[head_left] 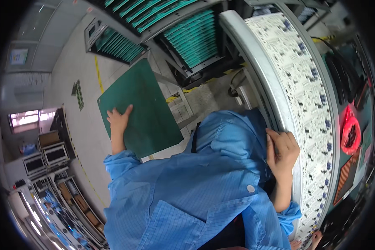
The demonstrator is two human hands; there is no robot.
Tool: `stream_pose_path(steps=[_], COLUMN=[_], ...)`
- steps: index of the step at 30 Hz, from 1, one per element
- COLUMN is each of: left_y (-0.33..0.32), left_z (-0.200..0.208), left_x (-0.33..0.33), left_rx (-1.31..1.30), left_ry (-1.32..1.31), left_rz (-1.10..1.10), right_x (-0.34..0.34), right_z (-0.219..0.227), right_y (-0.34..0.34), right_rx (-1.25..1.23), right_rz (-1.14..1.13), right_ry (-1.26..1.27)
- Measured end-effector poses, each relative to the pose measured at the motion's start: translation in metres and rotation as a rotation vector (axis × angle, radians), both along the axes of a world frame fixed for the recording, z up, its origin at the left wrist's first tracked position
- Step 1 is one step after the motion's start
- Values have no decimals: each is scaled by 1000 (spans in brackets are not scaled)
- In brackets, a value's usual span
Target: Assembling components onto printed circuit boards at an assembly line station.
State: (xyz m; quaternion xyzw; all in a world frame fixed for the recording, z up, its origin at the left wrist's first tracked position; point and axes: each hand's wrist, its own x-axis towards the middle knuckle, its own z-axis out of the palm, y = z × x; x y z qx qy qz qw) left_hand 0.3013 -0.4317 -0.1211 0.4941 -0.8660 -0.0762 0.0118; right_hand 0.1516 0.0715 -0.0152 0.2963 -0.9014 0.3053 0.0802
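My left hand (119,120) rests on a green-topped small table (150,104), its fingers spread and nothing held in them. My right hand (282,151) is at the inner edge of a long conveyor's silvery metal rail (275,79), with fingers curled and thumb drawn in around that edge. Just beyond the rail runs a row of white circuit boards (306,96) carrying small black and blue parts. My blue sleeves and smock fill the lower middle, and my bent knee lies between the table and the conveyor.
Racks with green boards in slots (191,39) stand ahead. Another person's hand (316,238) is by the conveyor at lower right. A red bag of dark parts (351,133) lies on the bench beyond. Shelves with boxes (77,200) line the left.
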Motion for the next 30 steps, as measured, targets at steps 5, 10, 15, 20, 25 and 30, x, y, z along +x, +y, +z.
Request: stream_pose_path(steps=[5, 10, 15, 20, 25, 30], left_y=[32, 26, 15, 15, 14, 21], left_z=[3, 2, -1, -6, -12, -1], left_x=[21, 8, 5, 5, 14, 16], left_rx=[66, 79, 130, 104, 113, 32], left_ry=[-222, -325, -357, -305, -240, -326], left_rz=[33, 28, 39, 26, -9, -9], right_x=[8, 9, -10, -29, -46, -70], right_z=[-2, -4, 2, 13, 59, 62], right_y=[-7, -27, -53, -88, -116, -102], right_rx=[-44, -232, -186, -201, -569, -958], right_rz=[-64, -161, -72, 47, 284, 283], right_ry=[-39, -178, -211, -273, -265, -225])
